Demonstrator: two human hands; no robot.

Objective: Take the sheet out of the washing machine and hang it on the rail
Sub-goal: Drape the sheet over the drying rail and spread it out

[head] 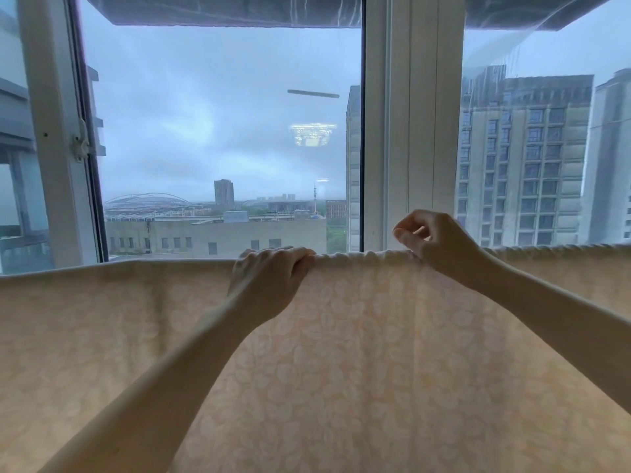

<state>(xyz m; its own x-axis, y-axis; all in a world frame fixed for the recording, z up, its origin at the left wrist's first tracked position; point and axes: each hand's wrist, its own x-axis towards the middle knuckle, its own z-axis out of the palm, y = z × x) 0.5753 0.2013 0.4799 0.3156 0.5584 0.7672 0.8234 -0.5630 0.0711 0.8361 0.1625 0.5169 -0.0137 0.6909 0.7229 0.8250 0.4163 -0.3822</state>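
Sheet (pixel 341 353), pale cream with a faint white floral print, is hanging as a broad curtain across the lower half of the view. Its top fold is running level in front of the window (pixel 222 131), and whatever is carrying the fold is lying hidden under the cloth. Both bare forearms are reaching up and forward from the bottom corners, converging on the bunched middle stretch of the fold. Left hand (pixel 269 271) is lying back-up with the wrist slightly bent, fingers curling over the top edge and gripping the gathered cloth. Right hand (pixel 440 244) is sitting higher, near it on the right, wrist cocked and knuckles above the fold. Its fingers are curling inward, thumb tip close to the forefinger. Its lower edge is touching the cloth, but whether it is pinching any cannot be told.
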